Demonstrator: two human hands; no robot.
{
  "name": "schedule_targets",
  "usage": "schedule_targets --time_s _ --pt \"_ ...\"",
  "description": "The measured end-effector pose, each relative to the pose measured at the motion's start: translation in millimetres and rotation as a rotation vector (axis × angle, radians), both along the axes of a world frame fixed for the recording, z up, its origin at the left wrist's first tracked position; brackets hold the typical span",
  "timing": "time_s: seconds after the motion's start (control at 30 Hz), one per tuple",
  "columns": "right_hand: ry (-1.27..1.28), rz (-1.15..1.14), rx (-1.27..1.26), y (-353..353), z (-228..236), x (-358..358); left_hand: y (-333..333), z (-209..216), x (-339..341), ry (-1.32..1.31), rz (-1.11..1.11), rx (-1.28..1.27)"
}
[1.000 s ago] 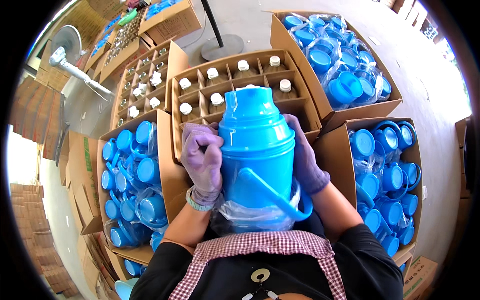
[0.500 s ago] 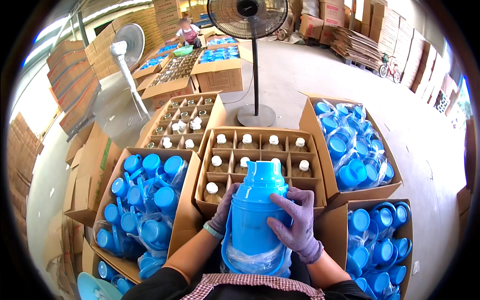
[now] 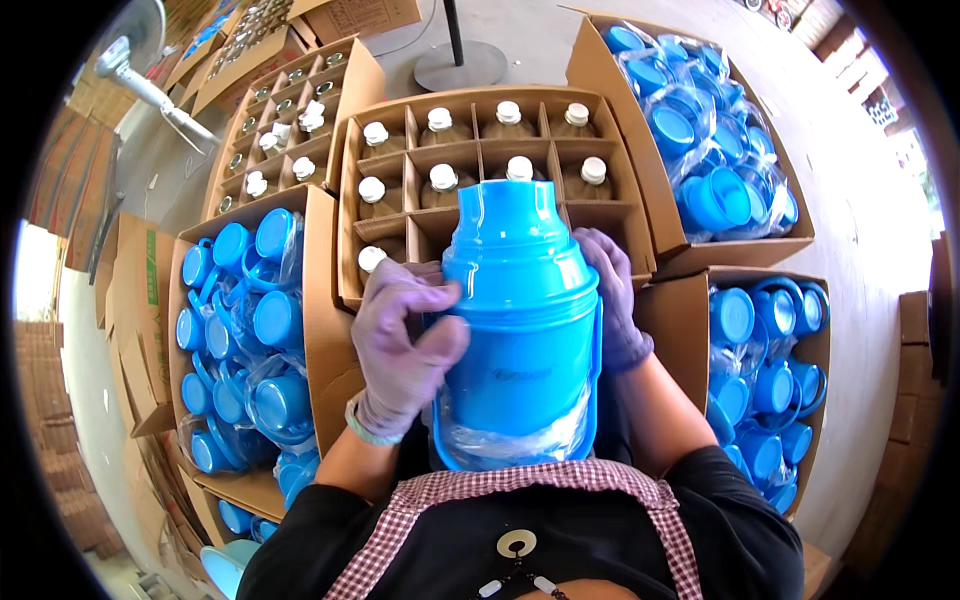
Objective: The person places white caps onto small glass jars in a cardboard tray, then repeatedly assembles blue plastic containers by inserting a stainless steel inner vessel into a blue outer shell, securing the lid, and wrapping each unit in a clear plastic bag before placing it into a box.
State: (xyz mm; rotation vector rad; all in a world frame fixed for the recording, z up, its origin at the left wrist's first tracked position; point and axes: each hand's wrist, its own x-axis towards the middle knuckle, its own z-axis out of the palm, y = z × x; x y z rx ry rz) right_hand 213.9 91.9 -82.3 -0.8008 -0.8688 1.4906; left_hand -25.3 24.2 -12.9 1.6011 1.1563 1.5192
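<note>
Close against a checked apron (image 3: 535, 480), a blue flask (image 3: 515, 385) stands upright, hiding part of the divided carton's (image 3: 632, 195) near edge. The left hand (image 3: 395, 345), thumb and fingers apart, and right hand (image 3: 614, 295), its grip unclear, flank it, seemingly for steadiness. Cardboard dividers (image 3: 545, 150) apparently keep white-capped bottles (image 3: 508, 115) from knocking; blue vessels (image 3: 278, 320) crowd side cartons. Beyond the far edge, a round stand base (image 3: 460, 68) obstructs the floor (image 3: 545, 50).

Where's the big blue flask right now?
In the head view, the blue flask is near the centre, between the left hand and right hand, with the checked apron below it and the divided carton beyond.
</note>
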Motion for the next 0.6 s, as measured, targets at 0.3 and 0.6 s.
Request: schedule_targets --time_s 0.3,0.6 --pt "-0.15 -0.044 0.231 -6.4 59.3 13.4 40.2 -20.6 -14.8 -0.142 0.016 -0.07" --pt "-0.089 -0.146 0.138 -27.5 30.9 10.2 21.6 -28.4 -0.9 -0.395 -0.201 -0.154"
